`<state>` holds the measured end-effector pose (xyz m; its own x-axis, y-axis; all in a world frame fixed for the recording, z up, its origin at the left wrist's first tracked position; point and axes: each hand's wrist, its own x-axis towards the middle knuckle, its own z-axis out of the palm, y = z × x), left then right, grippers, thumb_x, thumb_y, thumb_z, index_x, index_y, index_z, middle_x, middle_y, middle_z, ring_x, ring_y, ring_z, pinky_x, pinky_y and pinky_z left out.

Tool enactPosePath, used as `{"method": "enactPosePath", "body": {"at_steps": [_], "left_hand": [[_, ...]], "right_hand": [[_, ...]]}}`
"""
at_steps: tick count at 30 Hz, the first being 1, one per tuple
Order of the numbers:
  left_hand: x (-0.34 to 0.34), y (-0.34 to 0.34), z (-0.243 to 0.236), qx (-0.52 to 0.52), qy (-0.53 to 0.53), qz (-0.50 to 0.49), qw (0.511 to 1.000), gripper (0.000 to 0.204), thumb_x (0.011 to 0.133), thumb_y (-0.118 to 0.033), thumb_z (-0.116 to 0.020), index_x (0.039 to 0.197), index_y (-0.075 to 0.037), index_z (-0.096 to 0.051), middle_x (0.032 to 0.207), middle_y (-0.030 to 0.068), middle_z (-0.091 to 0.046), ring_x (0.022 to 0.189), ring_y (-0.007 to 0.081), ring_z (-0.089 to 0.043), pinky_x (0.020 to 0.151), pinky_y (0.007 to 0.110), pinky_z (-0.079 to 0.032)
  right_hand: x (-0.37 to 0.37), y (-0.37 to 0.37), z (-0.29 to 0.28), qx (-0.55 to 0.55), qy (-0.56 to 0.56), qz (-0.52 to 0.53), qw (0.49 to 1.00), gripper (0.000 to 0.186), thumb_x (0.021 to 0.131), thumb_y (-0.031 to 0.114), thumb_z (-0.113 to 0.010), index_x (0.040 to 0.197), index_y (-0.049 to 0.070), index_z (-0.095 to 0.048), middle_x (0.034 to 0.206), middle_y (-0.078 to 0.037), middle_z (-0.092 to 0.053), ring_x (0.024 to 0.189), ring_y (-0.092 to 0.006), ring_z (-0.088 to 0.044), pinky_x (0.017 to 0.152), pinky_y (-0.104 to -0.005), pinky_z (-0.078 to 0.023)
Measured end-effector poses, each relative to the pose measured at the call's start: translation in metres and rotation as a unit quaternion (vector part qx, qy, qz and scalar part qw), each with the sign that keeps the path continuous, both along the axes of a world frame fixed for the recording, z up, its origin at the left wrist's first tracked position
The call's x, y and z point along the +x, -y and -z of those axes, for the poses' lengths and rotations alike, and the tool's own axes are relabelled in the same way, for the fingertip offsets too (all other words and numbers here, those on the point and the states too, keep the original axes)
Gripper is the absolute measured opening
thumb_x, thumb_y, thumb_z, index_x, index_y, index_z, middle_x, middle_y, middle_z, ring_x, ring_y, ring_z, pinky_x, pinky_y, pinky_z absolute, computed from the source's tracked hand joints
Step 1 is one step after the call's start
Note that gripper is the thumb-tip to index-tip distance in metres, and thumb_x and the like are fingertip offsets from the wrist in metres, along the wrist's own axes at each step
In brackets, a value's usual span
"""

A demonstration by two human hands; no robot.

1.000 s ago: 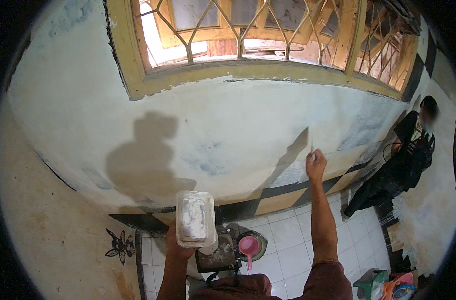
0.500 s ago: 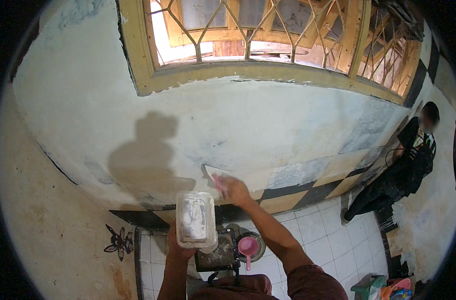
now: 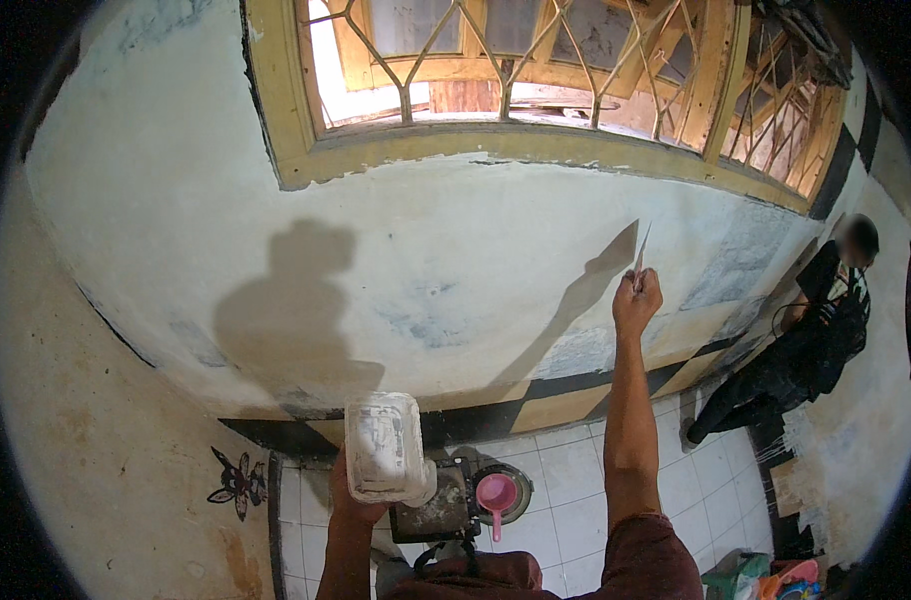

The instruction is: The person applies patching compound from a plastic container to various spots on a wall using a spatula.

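Observation:
My right hand (image 3: 637,300) is closed on a putty knife (image 3: 645,247), raised in front of the white wall (image 3: 496,250). The blade shows nearly edge-on and points up; whether it touches the wall I cannot tell. My left hand (image 3: 352,505) grips a whitish plastic tub (image 3: 384,450) from its near left side, in front of my body. White paste is smeared over the tub's inside and rim. Grey-blue patches show through the wall's white coat.
Above is a yellow window frame (image 3: 406,155) with metal bars. Below stand a dark, stained square-topped object (image 3: 431,520) and a pink dipper (image 3: 496,492) on a round vessel. A person in dark clothes (image 3: 836,320) leans at the right wall. Colourful items (image 3: 791,578) lie lower right.
My right hand has swung right and up along the wall with the putty knife, the blade now edge-on. The tub in my left hand has shifted slightly left and down.

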<state>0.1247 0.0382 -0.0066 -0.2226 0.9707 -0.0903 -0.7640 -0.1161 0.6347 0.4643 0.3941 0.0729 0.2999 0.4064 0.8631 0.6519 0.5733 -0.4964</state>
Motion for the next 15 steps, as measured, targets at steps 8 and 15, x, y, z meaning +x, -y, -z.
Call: {"method": "enactPosePath", "body": {"at_steps": [8, 15], "left_hand": [[0.014, -0.013, -0.011, 0.009, 0.162, 0.042, 0.986, 0.054, 0.096, -0.045, -0.039, 0.134, -0.007, -0.046, 0.128, 0.0150, -0.054, 0.116, 0.0332, -0.055, 0.096, 0.053, -0.046], [0.008, -0.013, -0.002, 0.005, -0.003, 0.028, 1.000, 0.055, 0.094, -0.048, -0.042, 0.133, -0.009, -0.046, 0.127, 0.0112, -0.055, 0.114, 0.0310, -0.056, 0.098, 0.051, -0.046]], "right_hand": [[-0.138, 0.027, 0.102, -0.086, 0.315, -0.218, 0.920, 0.028, 0.075, 0.011, -0.061, 0.102, 0.009, -0.063, 0.111, -0.013, -0.061, 0.100, -0.0326, -0.060, 0.082, -0.0428, -0.050], [-0.155, 0.130, 0.126, -0.074, 0.301, -0.316, 0.897, 0.037, 0.070, 0.008, -0.062, 0.107, 0.009, -0.059, 0.108, -0.017, -0.061, 0.102, -0.0353, -0.060, 0.086, -0.0435, -0.051]]}}
